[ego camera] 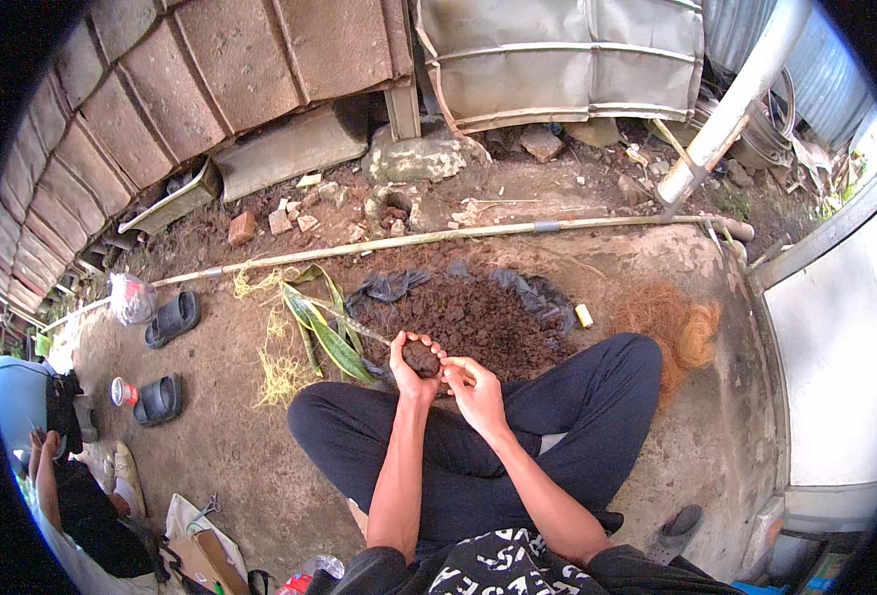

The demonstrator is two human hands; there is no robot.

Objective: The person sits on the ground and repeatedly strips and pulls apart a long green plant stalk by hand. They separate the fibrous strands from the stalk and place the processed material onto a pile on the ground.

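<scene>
A ball of dark, moist soil (420,359) rests in my left hand (408,379), whose fingers curl around it. From the ball, a plant stem runs up and left to long green leaves with yellow edges (334,342), like a snake plant's, lying on the ground. My right hand (477,387) is at the ball's right side, its fingers bent and its tips close to the soil or touching it; I cannot tell which. Just beyond both hands, a heap of loose brown soil (468,312) lies on a black plastic sheet (531,292).
Yellow raffia-like string (283,372) lies left of the leaves. A spool of thread (583,316) and brown coconut fibre (650,320) are on the right. Black sandals (173,320), a plastic cup (121,391) and another person (59,461) are at left. A long pipe (408,242) crosses behind the soil.
</scene>
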